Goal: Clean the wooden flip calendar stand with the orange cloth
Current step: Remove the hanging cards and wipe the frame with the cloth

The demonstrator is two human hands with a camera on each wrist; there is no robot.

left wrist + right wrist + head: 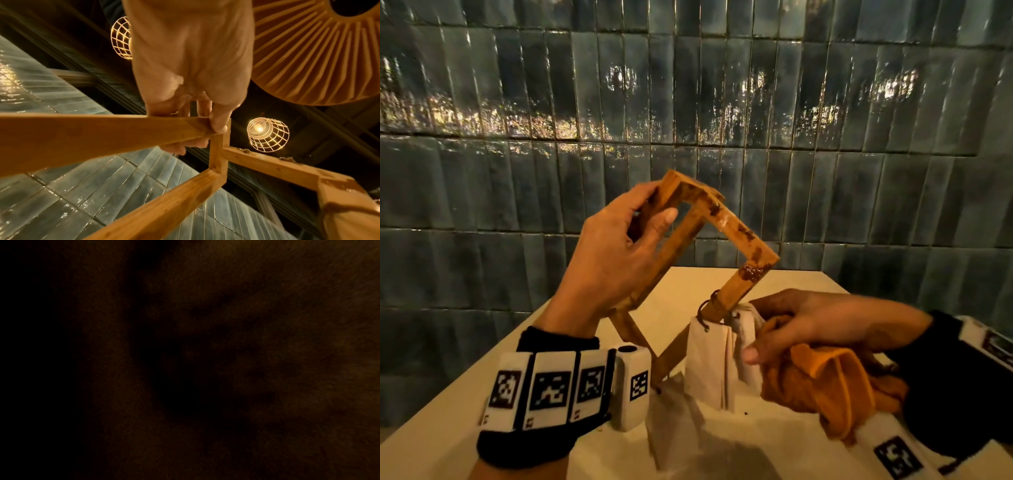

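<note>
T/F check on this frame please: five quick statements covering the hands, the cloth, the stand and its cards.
1. The left hand grips the wooden stand near its top corner. True.
2. The orange cloth lies spread flat on the table, untouched. False: it is bunched in the right hand.
3. The wooden stand sits flat on the table. False: it is tilted, its top lifted by the left hand.
4. Dark stains show on the stand's upper bar. True.
5. The pale cards have been removed from the stand. False: they hang from rings on its lower bar.
</note>
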